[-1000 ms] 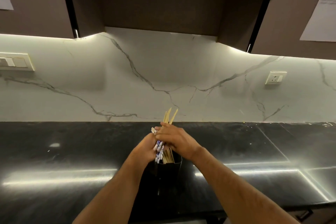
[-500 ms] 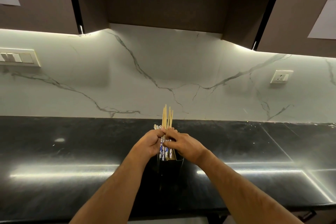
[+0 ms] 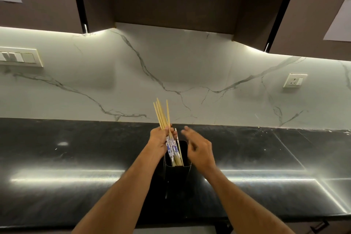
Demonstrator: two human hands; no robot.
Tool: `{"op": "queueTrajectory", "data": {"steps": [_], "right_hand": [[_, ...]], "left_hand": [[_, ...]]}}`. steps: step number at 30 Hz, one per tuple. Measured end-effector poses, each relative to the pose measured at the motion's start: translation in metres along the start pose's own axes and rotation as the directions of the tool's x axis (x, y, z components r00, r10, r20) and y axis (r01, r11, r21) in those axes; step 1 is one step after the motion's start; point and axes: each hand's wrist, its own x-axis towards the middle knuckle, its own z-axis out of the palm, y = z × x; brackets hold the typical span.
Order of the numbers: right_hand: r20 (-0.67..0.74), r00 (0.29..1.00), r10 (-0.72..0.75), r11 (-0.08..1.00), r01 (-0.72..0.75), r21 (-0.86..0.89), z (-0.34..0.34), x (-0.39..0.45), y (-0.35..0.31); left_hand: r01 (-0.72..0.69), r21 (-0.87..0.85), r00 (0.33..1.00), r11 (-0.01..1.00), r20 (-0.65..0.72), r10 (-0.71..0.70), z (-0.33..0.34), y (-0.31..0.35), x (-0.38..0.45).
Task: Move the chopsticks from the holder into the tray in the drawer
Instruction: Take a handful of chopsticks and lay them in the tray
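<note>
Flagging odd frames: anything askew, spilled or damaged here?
Nothing stands out. The left hand grips the chopsticks, their lower ends inside the upright black holder; the right hand is open beside them. Countertop shows no spill.

Your left hand point(image 3: 160, 141) grips the chopsticks point(image 3: 163, 118) bundle, lower ends inside the black holder point(image 3: 177, 175); your right hand point(image 3: 199, 151) hovers loose beside it.

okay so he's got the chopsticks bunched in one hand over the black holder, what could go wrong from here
1. The left hand alone grips a loose, fanned bundle of chopsticks; some could slip out onto the black counter.
2. The lower ends are still inside the holder, and the open right hand is not bracing it, so a slanted pull might tip it.
3. One thin stick stands apart from the grip and may be left behind.
</note>
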Motion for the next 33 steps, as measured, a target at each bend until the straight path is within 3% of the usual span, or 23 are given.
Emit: {"op": "queueTrajectory", "data": {"steps": [1,2,3,4,5,6,7,9,16,20,25,29,33], "right_hand": [[-0.144,0.932,0.333,0.918,-0.285,0.277,0.004,0.000,-0.004],[-0.134,0.753,0.645,0.671,-0.473,0.572,0.009,0.002,-0.007],[0.017,0.548,0.837,0.337,-0.539,0.772,0.015,0.004,-0.008],[0.222,0.390,0.894,0.018,-0.527,0.850,0.020,0.003,-0.009],[0.393,0.300,0.869,-0.216,-0.484,0.848,0.026,0.001,-0.010],[0.505,0.273,0.819,-0.364,-0.433,0.824,0.030,-0.002,-0.012],[0.564,0.290,0.773,-0.445,-0.386,0.808,0.035,-0.003,-0.016],[0.597,0.327,0.732,-0.509,-0.320,0.799,0.040,-0.002,-0.025],[0.619,0.306,0.723,-0.544,-0.301,0.784,0.037,0.011,-0.037],[0.650,0.323,0.688,-0.629,-0.183,0.756,0.041,0.014,-0.042],[0.612,0.282,0.738,-0.556,-0.259,0.790,0.041,0.003,-0.041],[0.631,0.379,0.676,-0.620,-0.169,0.766,0.035,0.009,-0.037],[0.635,0.389,0.667,-0.653,-0.105,0.750,0.039,0.013,-0.036]], "left_hand": [[-0.040,-0.022,0.999,0.999,-0.002,0.040,0.001,0.001,0.000],[-0.079,-0.044,0.997,0.996,0.004,0.079,0.003,0.000,0.001],[-0.109,-0.065,0.994,0.992,0.016,0.110,0.004,-0.002,0.000],[-0.139,-0.071,0.990,0.988,0.028,0.141,0.006,-0.004,-0.001],[-0.172,-0.056,0.984,0.984,0.036,0.174,0.008,-0.007,-0.003],[-0.203,-0.021,0.978,0.979,0.041,0.204,0.009,-0.011,-0.004],[-0.230,0.016,0.972,0.973,0.052,0.229,0.010,-0.015,-0.005],[-0.253,0.065,0.966,0.965,0.081,0.247,0.014,-0.023,-0.009],[-0.246,0.088,0.965,0.965,0.118,0.235,0.014,-0.034,-0.019],[-0.271,0.173,0.958,0.947,0.139,0.250,0.016,-0.035,-0.024],[-0.329,0.196,0.943,0.924,0.116,0.311,0.016,-0.036,-0.026],[-0.350,0.212,0.936,0.912,0.120,0.331,0.018,-0.045,-0.029],[-0.350,0.225,0.935,0.909,0.145,0.324,0.018,-0.043,-0.029]]}}
